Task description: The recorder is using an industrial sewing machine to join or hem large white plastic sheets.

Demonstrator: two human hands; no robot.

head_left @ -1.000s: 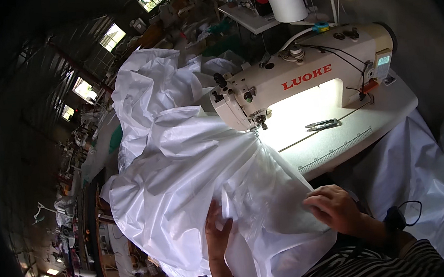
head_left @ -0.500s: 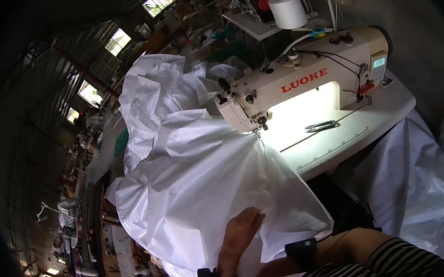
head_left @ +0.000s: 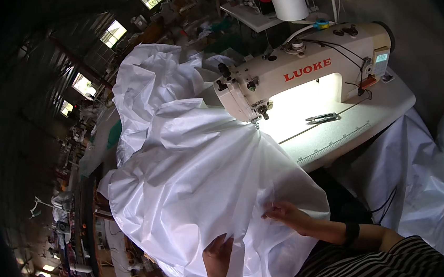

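Observation:
A broad white sheet of thin, shiny fabric (head_left: 182, 168) spreads in folds over the table's left part and hangs down towards me. Its creases fan out from beneath the needle of a white sewing machine (head_left: 301, 73). At the lower middle my left hand (head_left: 218, 257) is closed, pinching a fold of the sheet. To its right and a little farther off, my right hand (head_left: 288, 217) pinches the same fabric between thumb and fingers, below the needle area. Some fingertips are partly hidden by the cloth. On the machine bed lies a small pair of thread snips (head_left: 321, 118).
A cone of white thread (head_left: 289, 4) stands behind the machine. More white fabric (head_left: 410, 175) hangs at the right, beyond the table edge. A wooden rack (head_left: 104, 243) and cluttered goods line the left side. Another work table (head_left: 254, 19) stands at the back.
My right hand has come out from behind the left and moved up and right onto the fabric. My left hand has drawn down and left. The sheet's near folds have shifted.

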